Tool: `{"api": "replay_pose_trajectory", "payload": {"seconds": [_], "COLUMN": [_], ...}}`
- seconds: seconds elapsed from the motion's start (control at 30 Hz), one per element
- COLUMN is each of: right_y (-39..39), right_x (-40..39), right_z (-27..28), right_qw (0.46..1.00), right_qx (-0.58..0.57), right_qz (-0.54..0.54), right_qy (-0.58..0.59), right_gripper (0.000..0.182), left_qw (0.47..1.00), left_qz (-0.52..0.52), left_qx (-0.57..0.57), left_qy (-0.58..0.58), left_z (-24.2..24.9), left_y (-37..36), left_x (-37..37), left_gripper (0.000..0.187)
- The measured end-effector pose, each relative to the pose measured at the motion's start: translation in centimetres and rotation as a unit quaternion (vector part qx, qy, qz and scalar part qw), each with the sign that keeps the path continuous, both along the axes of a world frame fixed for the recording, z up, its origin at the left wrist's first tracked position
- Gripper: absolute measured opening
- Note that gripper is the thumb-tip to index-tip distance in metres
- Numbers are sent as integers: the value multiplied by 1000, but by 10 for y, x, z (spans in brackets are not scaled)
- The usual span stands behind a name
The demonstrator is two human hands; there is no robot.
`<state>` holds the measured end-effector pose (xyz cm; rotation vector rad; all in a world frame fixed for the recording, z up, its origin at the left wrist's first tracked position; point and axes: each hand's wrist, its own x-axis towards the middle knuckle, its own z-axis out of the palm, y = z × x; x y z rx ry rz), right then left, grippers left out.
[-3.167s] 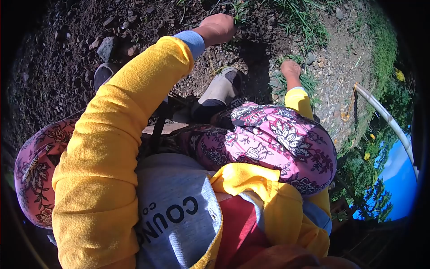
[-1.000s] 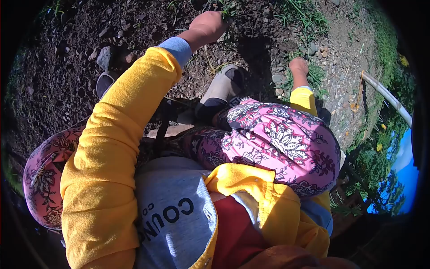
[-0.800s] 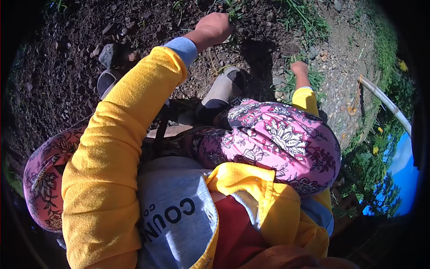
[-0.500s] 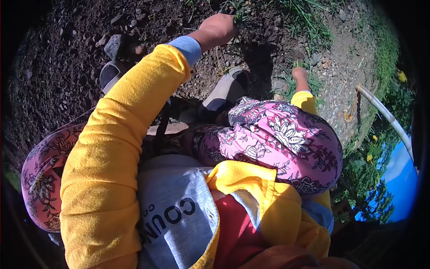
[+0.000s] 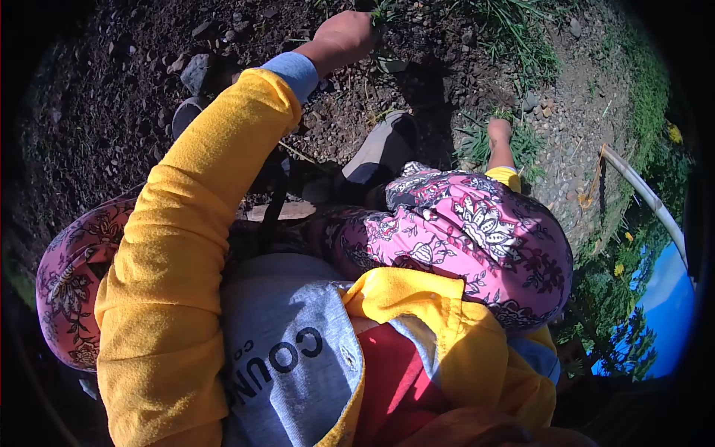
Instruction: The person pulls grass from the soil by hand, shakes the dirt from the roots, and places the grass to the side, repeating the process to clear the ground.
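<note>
My left hand [image 5: 344, 36], in a yellow sleeve with a grey-blue cuff, is a closed fist at the top of the view. A small green weed [image 5: 384, 10] sticks out at its fingers, low over dark, stony soil [image 5: 298, 112]. To the right, beyond my knee, my right hand [image 5: 500, 132] is small and low near the ground, its fingers curled. Green grass blades [image 5: 530, 143] spread out on both sides of it, and a short tuft [image 5: 503, 113] shows at its fingertips. The fingertips of both hands are hidden.
I squat in patterned pink trousers [image 5: 484, 231], with a grey shoe [image 5: 381, 149] on the soil between my hands. A grey stone [image 5: 196, 73] lies at the left. More grass [image 5: 521, 45] grows at the upper right. A pale curved pole [image 5: 648, 195] stands before greenery.
My left hand has moved to the left, and the green weed at its fingers has shifted with it. My right hand stays nearly in place by the grass.
</note>
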<state>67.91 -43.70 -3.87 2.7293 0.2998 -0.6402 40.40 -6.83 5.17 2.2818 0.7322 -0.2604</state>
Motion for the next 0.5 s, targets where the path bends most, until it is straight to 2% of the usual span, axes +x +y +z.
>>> {"api": "replay_pose_trajectory", "payload": {"seconds": [0.07,0.13,0.23,0.27,0.37,0.4,0.43,0.5], "right_y": [-3,-4,-3,-3,-25,-47,-62,-80], "right_x": [-3,-7,-22,-35,-76,-80,-90,-98], "right_z": [-4,-2,6,13,45,41,46,65], "right_qw": [1000,999,989,981,995,993,983,970], "right_qx": [1,33,105,135,67,58,123,151], "right_qz": [-3,-32,-91,-125,-49,-66,-83,-83], "right_qy": [-4,-27,-48,-62,-63,-81,-105,-174], "right_gripper": [42,43,45,46,49,50,52,46], "left_qw": [999,998,988,986,980,970,964,974], "left_qz": [-10,-25,28,36,-19,-17,-27,9], "left_qx": [29,48,-37,-44,10,6,-7,-16], "left_qy": [-18,-18,-148,-158,-198,-244,-263,-226], "left_z": [-22,-9,18,24,15,10,5,11], "left_y": [4,7,6,5,2,0,-2,-13], "left_x": [2,3,3,3,17,21,24,32], "left_gripper": [36,36,19,18,17,16,17,19]}}
